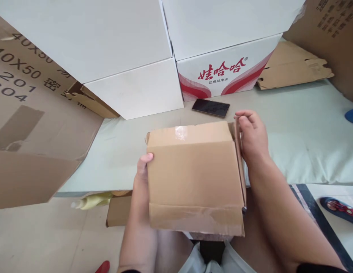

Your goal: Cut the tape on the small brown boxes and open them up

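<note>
A brown cardboard box (193,174) is held up over the lap, its broad side toward me and clear tape on its upper flap. My left hand (142,165) grips the box's left edge, thumb on the front and the other fingers hidden behind. At the upper right corner, the fingers of my right hand (252,132) are closed on a side flap (239,163) that stands away from the box. A dark phone (211,107) lies just beyond the box on the pale green surface.
White cartons (136,91) are stacked at the back, one with red print (222,74). A large printed carton (37,113) stands left; flattened cardboard (296,68) lies back right. Below are a yellowish bottle (93,201), a small box (119,210) and a dark shoe (340,209).
</note>
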`<state>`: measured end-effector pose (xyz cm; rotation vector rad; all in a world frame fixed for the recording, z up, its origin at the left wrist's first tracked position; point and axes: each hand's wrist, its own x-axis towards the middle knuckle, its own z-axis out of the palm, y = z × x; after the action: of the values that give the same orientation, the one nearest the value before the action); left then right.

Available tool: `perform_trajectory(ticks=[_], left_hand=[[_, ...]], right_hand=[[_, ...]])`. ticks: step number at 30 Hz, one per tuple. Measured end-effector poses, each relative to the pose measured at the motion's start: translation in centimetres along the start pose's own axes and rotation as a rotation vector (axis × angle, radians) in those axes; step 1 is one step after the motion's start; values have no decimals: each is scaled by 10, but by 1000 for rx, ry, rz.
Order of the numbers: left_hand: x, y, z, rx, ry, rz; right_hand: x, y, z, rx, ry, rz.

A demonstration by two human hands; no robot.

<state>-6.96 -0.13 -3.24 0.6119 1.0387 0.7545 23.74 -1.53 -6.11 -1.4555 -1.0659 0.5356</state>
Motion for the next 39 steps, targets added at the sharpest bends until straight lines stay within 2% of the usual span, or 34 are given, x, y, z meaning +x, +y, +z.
perform_trajectory(ticks=[3,7,9,13,17,19,21,23,27,29,31,34,36,39], left_hand=[[10,5,-1,-110,54,75],[23,13,7,-162,162,227],[24,16,11,-179,196,251],[26,18,12,-198,250,313],[31,17,9,-197,241,309],[33,17,9,-188,226,303],[33,16,8,-174,216,314],[33,16,6,-166,220,322],[32,17,4,-155,260,354],[32,16,5,-174,280,389],[33,16,7,-207,313,430],[36,14,10,-243,370,513],[38,12,11,-255,365,541],[41,9,12,-244,353,548]], right_hand=[[0,-4,2,70,-29,107],[2,-5,5,192,-66,241],[2,-4,5,278,-69,241],[-4,-11,3,257,-38,46],[-12,-23,7,-55,-165,-210],[-14,-25,12,-206,-175,-268],[-14,-25,16,-279,-126,-245],[-13,-24,17,-244,-23,-195],[-10,-23,9,-88,370,-165],[-13,-27,5,-92,481,-189],[-20,-35,4,-116,402,-252],[-35,-51,15,-143,64,-464],[-44,-60,28,-184,-157,-594],[-55,-64,50,-314,-376,-649]])
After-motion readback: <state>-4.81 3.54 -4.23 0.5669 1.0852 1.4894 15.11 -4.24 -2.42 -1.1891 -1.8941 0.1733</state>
